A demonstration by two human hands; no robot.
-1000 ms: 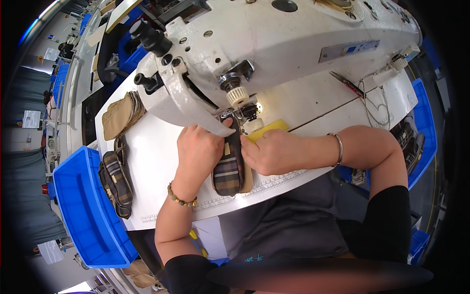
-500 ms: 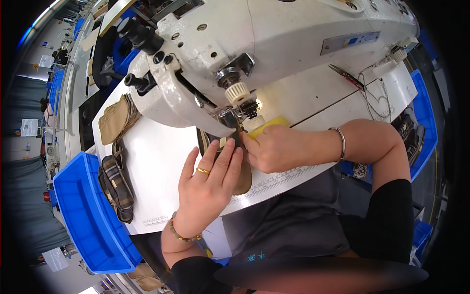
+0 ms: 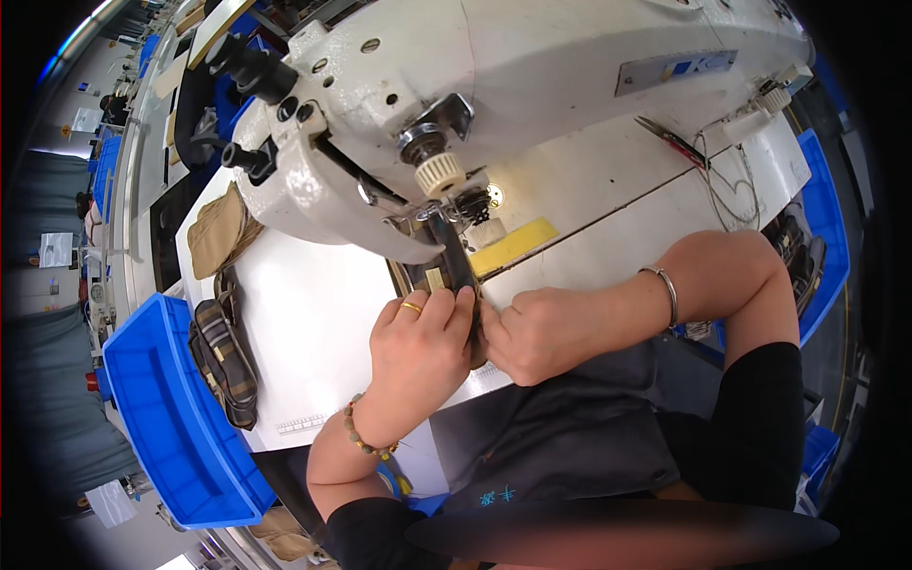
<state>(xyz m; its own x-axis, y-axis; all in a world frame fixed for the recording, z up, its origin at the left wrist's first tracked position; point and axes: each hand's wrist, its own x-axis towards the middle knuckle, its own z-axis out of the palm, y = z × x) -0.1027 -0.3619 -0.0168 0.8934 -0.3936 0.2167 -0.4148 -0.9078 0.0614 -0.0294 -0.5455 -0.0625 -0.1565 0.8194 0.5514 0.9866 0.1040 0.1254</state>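
Note:
A dark fabric piece (image 3: 458, 258) with plaid parts and a small pale tab (image 3: 435, 278) lies under the needle area of a white sewing machine (image 3: 541, 104). My left hand (image 3: 418, 351), with a gold ring and a beaded bracelet, has its fingers bent onto the piece's near left part, gripping it. On the other side, my right hand (image 3: 532, 334) is closed in a pinch at the piece's near right edge. Both hands hide much of the near end. A yellow strip (image 3: 513, 245) lies on the machine bed just right of the fabric.
Stacked tan fabric pieces (image 3: 220, 230) and plaid pieces (image 3: 223, 361) lie along the table's left side. A blue bin (image 3: 180, 408) stands beyond that edge. Red-handled snips (image 3: 676, 144) and a looped cord (image 3: 736, 195) rest at the back right. Another blue bin (image 3: 825, 237) holds fabric pieces.
My right hand has moved back toward me from beside the yellow strip, uncovering it. My left hand's fingers, stretched flat before, are now bent onto the fabric.

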